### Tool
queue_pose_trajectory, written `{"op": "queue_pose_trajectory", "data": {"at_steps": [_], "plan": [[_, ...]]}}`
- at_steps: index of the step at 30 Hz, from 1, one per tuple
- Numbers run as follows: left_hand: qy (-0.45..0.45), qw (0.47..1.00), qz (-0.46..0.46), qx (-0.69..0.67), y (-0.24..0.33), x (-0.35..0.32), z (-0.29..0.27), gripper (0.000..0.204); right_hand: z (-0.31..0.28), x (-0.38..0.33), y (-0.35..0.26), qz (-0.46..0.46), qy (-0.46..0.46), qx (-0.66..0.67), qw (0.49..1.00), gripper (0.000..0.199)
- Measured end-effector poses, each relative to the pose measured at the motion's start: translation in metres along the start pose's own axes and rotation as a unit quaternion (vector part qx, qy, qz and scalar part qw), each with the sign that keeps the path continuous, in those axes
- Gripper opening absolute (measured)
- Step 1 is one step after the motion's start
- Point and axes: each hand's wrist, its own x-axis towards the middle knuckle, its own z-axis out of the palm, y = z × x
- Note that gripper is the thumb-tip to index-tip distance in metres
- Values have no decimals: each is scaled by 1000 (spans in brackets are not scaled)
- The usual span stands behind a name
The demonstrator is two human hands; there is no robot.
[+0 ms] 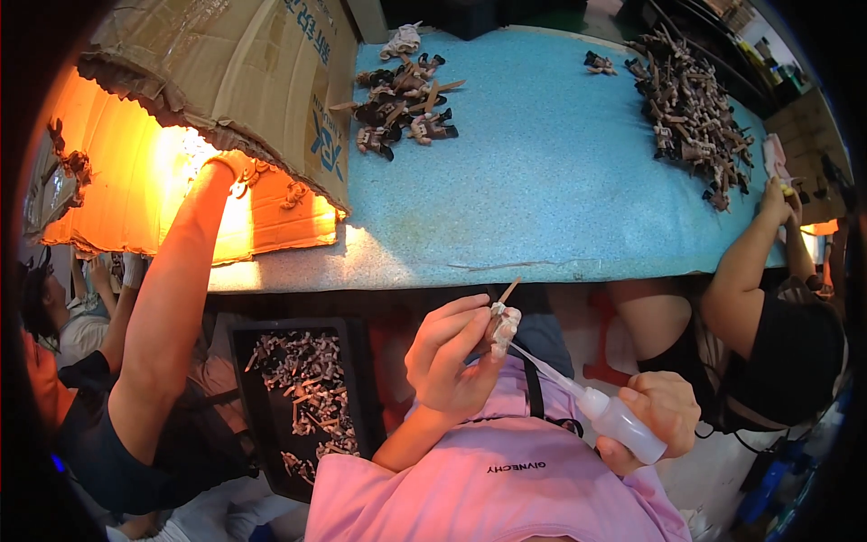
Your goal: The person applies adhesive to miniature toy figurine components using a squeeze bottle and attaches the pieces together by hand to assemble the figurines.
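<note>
In my left hand [444,354] a small toy figure [502,327] is pinched between thumb and fingers, just in front of the table's near edge. It has a pale part and a thin brown blade-like piece pointing up. My right hand [668,408] is wrapped round a translucent squeeze bottle [629,428] with a long thin nozzle, tilted up to the left. The nozzle tip reaches the lower side of the figure; whether it touches, I cannot tell.
A loose cluster of figures [406,101] lies at the left on the blue table [533,190], a big heap [691,117] at the right. A co-worker's arm [172,307] reaches into a brightly lit cardboard box [271,81]. A black crate [352,397] holds more pieces. Another person [768,316] works at right.
</note>
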Motion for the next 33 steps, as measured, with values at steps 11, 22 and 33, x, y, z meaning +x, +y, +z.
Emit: {"op": "queue_pose_trajectory", "data": {"at_steps": [11,22,33], "plan": [[6,999,-25,-26,2,-4,0,33,3,-6,4,-15,28,-1,1000,39],[38,995,-39,-85,4,-4,5,28,1,-17,6,19,105,20,994,40],[29,994,-46,-94,5,-8,2,29,4,-11,4,12,85,0,996,38]]}}
